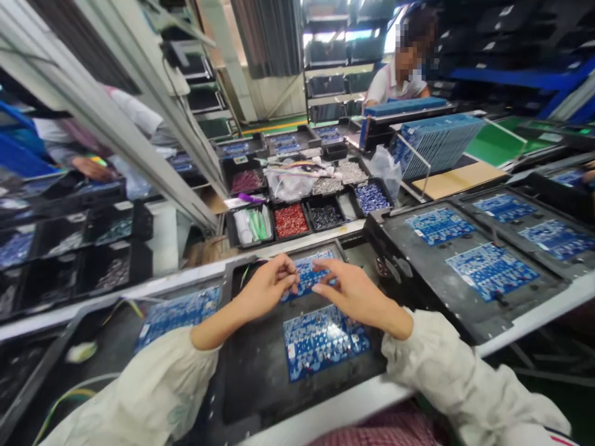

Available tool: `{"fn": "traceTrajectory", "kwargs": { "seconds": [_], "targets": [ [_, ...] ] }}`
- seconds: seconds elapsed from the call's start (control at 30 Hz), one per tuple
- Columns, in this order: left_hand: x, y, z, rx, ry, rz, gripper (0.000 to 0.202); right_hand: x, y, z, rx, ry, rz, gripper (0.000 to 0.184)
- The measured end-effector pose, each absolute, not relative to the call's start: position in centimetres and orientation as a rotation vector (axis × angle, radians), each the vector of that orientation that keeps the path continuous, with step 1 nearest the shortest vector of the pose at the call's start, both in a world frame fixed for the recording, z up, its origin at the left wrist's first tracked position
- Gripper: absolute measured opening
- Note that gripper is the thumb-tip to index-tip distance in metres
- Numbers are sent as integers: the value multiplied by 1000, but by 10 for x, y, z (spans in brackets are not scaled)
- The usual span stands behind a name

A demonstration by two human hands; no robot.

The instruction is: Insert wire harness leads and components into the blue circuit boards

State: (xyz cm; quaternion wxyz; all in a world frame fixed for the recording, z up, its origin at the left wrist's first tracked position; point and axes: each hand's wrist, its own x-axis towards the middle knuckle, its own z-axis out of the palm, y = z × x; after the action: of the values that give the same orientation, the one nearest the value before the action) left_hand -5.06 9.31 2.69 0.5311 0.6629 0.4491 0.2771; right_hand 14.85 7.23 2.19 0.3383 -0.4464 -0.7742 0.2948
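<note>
- The left hand (267, 288) and right hand (351, 291) reach toward each other above a blue circuit board (307, 277), with a small gap between their fingertips.
- Each hand curls its thumb and forefinger together in a pinch; whether either holds a small part is too hard to tell.
- The hands partly cover that board, which lies in a black jig (246, 396) directly in front of the person.
- A second blue board (323, 342) lies in the same jig, nearer the person and just below the hands, not touching them.
- A third board (179, 316) sits to the left of the left hand, in the neighbouring jig.
- White sleeves (158, 390) cover both forearms.
- Thin yellow-green wires (60, 402) curve across the lower left.
- More boards (490, 271) lie in black jigs on the right.
- Beyond the white desk edge (195, 275), black bins hold red parts (290, 220), blue parts (372, 198) and other small components.
- A clear plastic bag (289, 186) lies among the bins.
- A rack of blue boards (437, 144) stands at the upper right.
- A co-worker (395, 80) stands behind a blue-topped stack (404, 106), and another person's hand (88, 167) shows at the far left.
</note>
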Motion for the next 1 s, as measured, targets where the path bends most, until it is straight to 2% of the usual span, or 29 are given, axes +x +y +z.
{"fn": "traceTrajectory", "kwargs": {
  "seconds": [0.03,0.13,0.23,0.33,0.43,0.6,0.73,1.0],
  "targets": [
    [-51,88,24,1549,1076,698,10,139,76,24,-1148,-2054,776,38],
    [-59,84,23,1589,1160,766,14,116,87,26,-1167,-2138,768,13],
    [-69,82,22,1899,1330,738,6,106,94,21,-1226,-2157,858,13],
    [-77,81,18,2390,1407,593,16,103,101,15,-1274,-2248,966,12],
    [-78,87,15,2671,1571,485,19,98,112,11,-1329,-2419,862,13],
    [-68,111,6,2238,1822,633,16,93,140,-1,-1409,-2376,586,13],
    [-57,128,-11,1913,1828,705,13,93,155,-21,-1421,-2277,599,14],
    [-51,131,-21,1814,1882,616,19,98,159,-32,-1429,-2241,673,11]
  ]
}}
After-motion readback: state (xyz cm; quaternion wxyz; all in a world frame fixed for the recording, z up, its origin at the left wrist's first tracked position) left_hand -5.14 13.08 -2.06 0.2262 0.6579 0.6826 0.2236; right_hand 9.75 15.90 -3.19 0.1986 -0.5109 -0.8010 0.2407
